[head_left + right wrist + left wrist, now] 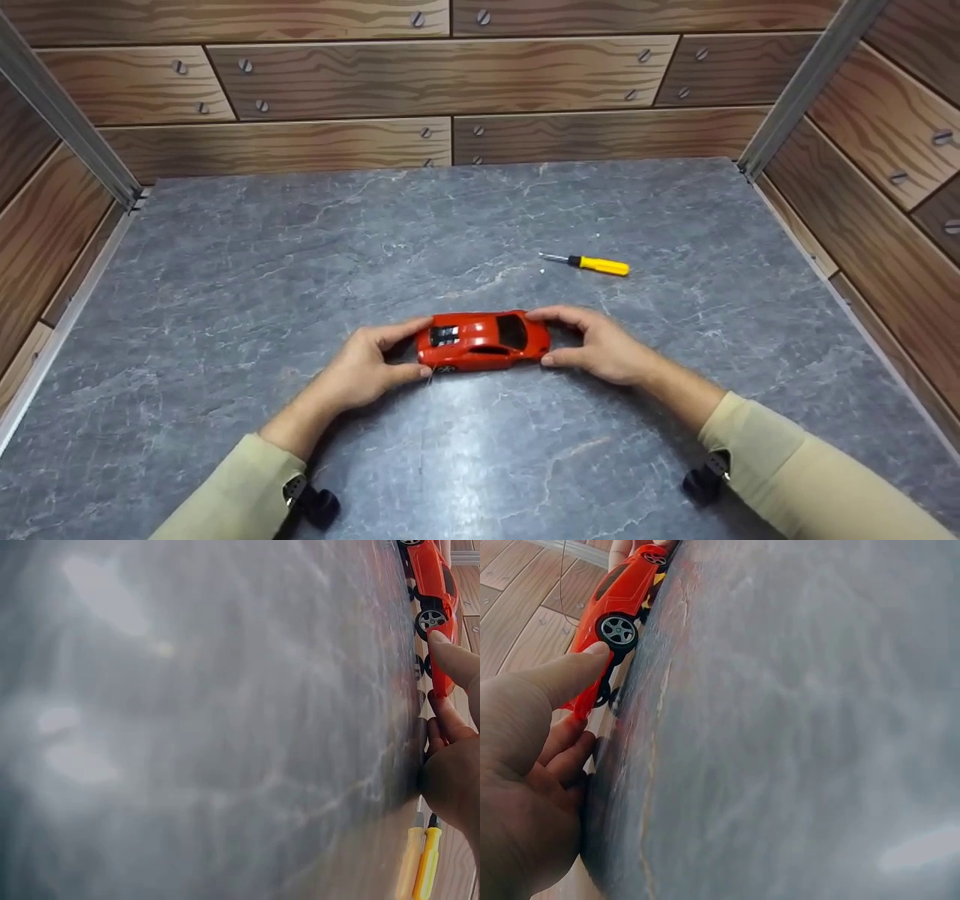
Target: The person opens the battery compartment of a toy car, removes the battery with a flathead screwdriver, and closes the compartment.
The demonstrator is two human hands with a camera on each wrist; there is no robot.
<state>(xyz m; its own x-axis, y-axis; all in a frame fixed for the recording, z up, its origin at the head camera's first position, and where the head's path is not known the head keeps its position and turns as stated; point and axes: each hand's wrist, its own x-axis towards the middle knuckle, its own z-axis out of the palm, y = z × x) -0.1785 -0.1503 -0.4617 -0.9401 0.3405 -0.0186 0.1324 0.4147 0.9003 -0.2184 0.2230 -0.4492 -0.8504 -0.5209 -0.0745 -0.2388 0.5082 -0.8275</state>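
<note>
A red toy car (484,342) stands on its wheels on the grey marbled table (300,255), seen from the side. My left hand (367,369) grips its left end, thumb at the near side and fingers over the far side. My right hand (596,346) grips the right end the same way. In the left wrist view the red toy car (619,600) shows a grey-spoked wheel beside my thumb (562,675). In the right wrist view the red toy car (435,592) lies past my fingers (454,664).
A yellow-handled screwdriver (592,264) lies on the table behind and to the right of the car; the yellow-handled screwdriver (429,862) shows again in the right wrist view. Wood-patterned walls (450,82) close the table at the back and both sides.
</note>
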